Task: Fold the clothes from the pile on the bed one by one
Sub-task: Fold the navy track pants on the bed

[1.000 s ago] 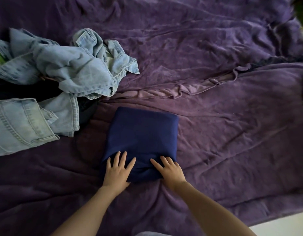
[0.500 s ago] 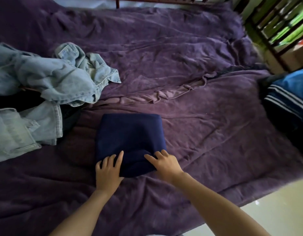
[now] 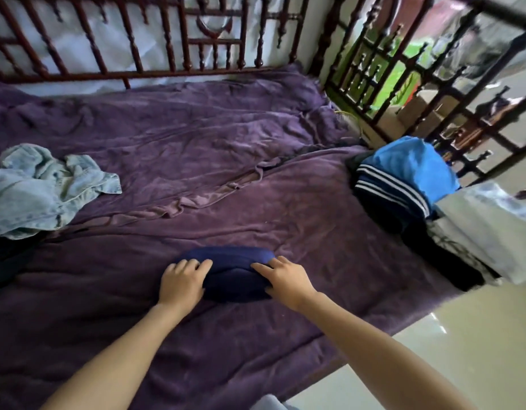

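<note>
The left hand (image 3: pixel 182 284) curls over the left end of the folded navy garment (image 3: pixel 236 272), fingers bent across its top edge. The right hand (image 3: pixel 285 281) clamps the right end, fingers spread on top and the thumb tucked at the near side. Between them the bundle bulges upward in a soft hump. Whether its underside has left the purple bedspread (image 3: pixel 196 179) cannot be told from here.

The garment looks like a light, limp knit, thick only because of its layers. It probably weighs little but will sag and spill open if taken by one edge. The safest hold is the one shown: both ends pinched through all layers, or flat palms slid underneath.

Well to the left lies the denim pile (image 3: pixel 43 190), crumpled and unfolded; denim will be heavier and stiffer, best taken by the waistband. Far right, near the bed's edge, sits a stack of folded clothes (image 3: pixel 403 184), a likely destination. The wooden bed rail (image 3: pixel 167 72) runs behind.
</note>
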The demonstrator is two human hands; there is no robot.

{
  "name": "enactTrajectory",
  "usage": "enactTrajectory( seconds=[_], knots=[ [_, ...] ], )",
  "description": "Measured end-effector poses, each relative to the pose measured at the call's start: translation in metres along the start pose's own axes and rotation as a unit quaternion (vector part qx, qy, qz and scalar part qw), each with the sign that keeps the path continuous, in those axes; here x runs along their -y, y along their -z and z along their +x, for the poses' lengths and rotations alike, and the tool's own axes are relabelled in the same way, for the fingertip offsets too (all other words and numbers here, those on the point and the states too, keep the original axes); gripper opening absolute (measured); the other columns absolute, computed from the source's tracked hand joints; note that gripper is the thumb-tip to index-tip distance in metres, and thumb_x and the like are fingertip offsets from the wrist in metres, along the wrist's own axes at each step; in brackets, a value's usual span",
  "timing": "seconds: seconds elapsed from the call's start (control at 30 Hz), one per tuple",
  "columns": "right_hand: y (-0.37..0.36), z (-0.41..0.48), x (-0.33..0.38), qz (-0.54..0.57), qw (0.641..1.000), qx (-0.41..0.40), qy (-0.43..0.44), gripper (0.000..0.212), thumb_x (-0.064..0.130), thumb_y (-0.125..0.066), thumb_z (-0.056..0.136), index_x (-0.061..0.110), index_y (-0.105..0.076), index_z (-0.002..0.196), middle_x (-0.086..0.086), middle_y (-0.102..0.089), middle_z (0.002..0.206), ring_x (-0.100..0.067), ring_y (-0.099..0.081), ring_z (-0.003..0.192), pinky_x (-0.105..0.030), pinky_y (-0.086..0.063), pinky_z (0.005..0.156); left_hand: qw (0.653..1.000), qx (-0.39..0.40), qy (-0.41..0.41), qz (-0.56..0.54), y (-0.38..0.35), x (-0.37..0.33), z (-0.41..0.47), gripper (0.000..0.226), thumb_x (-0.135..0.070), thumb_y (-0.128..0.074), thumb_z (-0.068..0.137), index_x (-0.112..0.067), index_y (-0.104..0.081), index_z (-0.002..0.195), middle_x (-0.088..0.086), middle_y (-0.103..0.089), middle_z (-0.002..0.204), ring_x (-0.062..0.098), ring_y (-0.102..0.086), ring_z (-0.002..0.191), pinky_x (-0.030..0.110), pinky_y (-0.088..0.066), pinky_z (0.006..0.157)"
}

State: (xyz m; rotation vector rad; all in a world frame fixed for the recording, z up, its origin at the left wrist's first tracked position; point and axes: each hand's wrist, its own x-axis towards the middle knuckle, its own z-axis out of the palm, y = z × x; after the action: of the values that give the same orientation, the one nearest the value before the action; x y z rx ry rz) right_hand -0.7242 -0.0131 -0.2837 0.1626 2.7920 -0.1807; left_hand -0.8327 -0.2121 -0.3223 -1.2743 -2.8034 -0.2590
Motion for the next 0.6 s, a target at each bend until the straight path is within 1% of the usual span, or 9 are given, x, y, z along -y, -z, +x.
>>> enactTrajectory(
  seconds=[0.1,0.2,0.3,0.33,0.47,0.6],
  knots=[
    [0.015,-0.029,-0.053,0.005,1.000,-0.021,-0.014,0.060,0.024,-0.053,0.088,0.029,-0.031,0.144,-0.006,-0.049,0.129,-0.027,-0.042,0.122,-0.038,-0.045,0.083,1.000,-0.007,-0.016,-0.016,0.006,-0.056,0.021,0.068,-0.008,-0.092,0.012,-0.008,-0.074,0.077,0.005,-0.063,0.056,0.025,-0.061,0.046,0.031,-0.049,0.042],
    [0.029,-0.055,-0.096,0.008,0.999,-0.033,-0.024,0.060,0.025,-0.053,0.087,0.030,-0.033,0.143,-0.006,-0.050,0.128,-0.026,-0.043,0.120,-0.037,-0.045,0.081,0.999,-0.018,-0.042,-0.019,0.011,-0.101,0.042,0.066,-0.008,-0.092,0.012,-0.010,-0.074,0.076,0.003,-0.062,0.056,0.023,-0.061,0.046,0.029,-0.050,0.042],
    [0.041,-0.068,-0.121,-0.008,0.997,-0.064,-0.030,0.059,0.027,-0.053,0.088,0.029,-0.033,0.143,-0.007,-0.050,0.127,-0.025,-0.043,0.119,-0.036,-0.044,0.080,0.996,-0.048,-0.072,-0.015,0.019,-0.122,0.061,0.063,-0.009,-0.092,0.015,-0.011,-0.074,0.075,0.002,-0.063,0.055,0.023,-0.061,0.045,0.027,-0.049,0.042],
    [0.042,-0.076,-0.127,-0.003,0.996,-0.070,-0.048,0.058,0.027,-0.053,0.088,0.029,-0.033,0.143,-0.007,-0.050,0.126,-0.025,-0.043,0.118,-0.036,-0.044,0.080,0.995,-0.054,-0.085,-0.014,0.022,-0.129,0.070,0.061,-0.009,-0.092,0.017,-0.011,-0.074,0.076,0.002,-0.063,0.055,0.023,-0.061,0.045,0.028,-0.049,0.042],
    [0.054,-0.090,-0.148,-0.001,0.994,-0.073,-0.079,0.057,0.026,-0.054,0.089,0.028,-0.034,0.142,-0.010,-0.050,0.122,-0.027,-0.043,0.116,-0.036,-0.042,0.075,0.993,-0.042,-0.112,-0.002,0.024,-0.153,0.099,0.062,-0.005,-0.092,0.018,-0.008,-0.074,0.077,0.004,-0.064,0.057,0.025,-0.061,0.046,0.031,-0.049,0.040],
    [0.074,-0.119,-0.201,-0.015,0.987,-0.114,-0.116,0.057,0.028,-0.053,0.089,0.031,-0.034,0.142,-0.007,-0.049,0.124,-0.026,-0.043,0.119,-0.036,-0.045,0.080,0.988,-0.060,-0.144,-0.017,0.029,-0.210,0.137,0.060,-0.008,-0.093,0.020,-0.009,-0.073,0.076,0.003,-0.063,0.057,0.023,-0.061,0.046,0.029,-0.049,0.040]
  ],
)
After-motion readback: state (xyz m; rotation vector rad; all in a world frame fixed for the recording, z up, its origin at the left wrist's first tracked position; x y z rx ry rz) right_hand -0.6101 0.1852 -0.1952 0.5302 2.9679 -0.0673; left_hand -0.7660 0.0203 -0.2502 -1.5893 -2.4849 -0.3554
